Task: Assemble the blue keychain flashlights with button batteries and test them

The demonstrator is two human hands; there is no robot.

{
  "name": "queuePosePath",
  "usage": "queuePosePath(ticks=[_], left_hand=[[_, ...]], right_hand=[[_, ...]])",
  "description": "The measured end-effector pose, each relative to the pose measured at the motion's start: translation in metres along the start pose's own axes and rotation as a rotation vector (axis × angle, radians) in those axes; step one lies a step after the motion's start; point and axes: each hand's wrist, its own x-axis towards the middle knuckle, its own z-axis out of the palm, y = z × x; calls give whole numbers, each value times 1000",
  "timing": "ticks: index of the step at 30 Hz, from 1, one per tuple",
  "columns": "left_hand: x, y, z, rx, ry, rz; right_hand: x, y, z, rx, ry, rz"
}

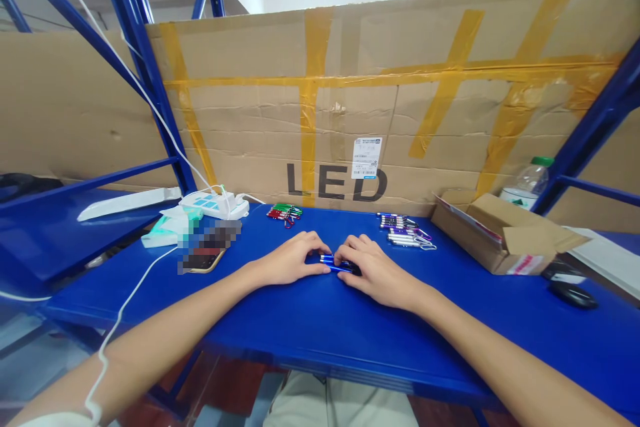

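Several slim blue metal tubes with clips, apparently keychain flashlights (339, 268), lie side by side on the blue tabletop (300, 327) in front of me. My left hand (287, 260) closes on their left ends with thumb and fingers. From the other side my right hand (377, 270) wraps its curled fingers round the right ends, hiding part of them. Beyond my left hand rests a small group of red and green flashlights (285, 213) with carabiner clips. Farther right, purple, dark and silver flashlights (405, 232) lie in rows, their clips pointing right.
An open cardboard box (480, 240) stands at right, with a bottle (530, 180) behind it and a black mouse (573, 294) nearby. At left are a phone (210, 247), a tissue pack (170, 227) and a white power strip (215, 205) with cables. A cardboard panel (250, 127) closes the back.
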Motion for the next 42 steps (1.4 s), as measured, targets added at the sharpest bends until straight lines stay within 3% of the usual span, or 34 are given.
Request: queuePosePath(ticks=[8, 11, 16, 23, 28, 30, 34, 42], left_hand=[[0, -3, -3, -78, -11, -3], [3, -5, -1, -164, 53, -58], [11, -13, 6, -324, 316, -292], [16, -11, -1, -662, 406, -364], [16, -2, -11, -862, 444, -363], [15, 1, -13, -923, 459, -370], [15, 2, -16, -1045, 453, -383], [15, -1, -16, -1089, 448, -367]], right_hand=[[-2, -1, 4, -7, -7, -11], [-4, 1, 4, 44, 41, -2], [3, 6, 4, 351, 208, 114], [13, 16, 3, 704, 387, 211], [14, 20, 5, 862, 399, 307], [14, 20, 5, 847, 386, 340], [13, 19, 3, 572, 397, 275], [4, 5, 0, 291, 196, 224]])
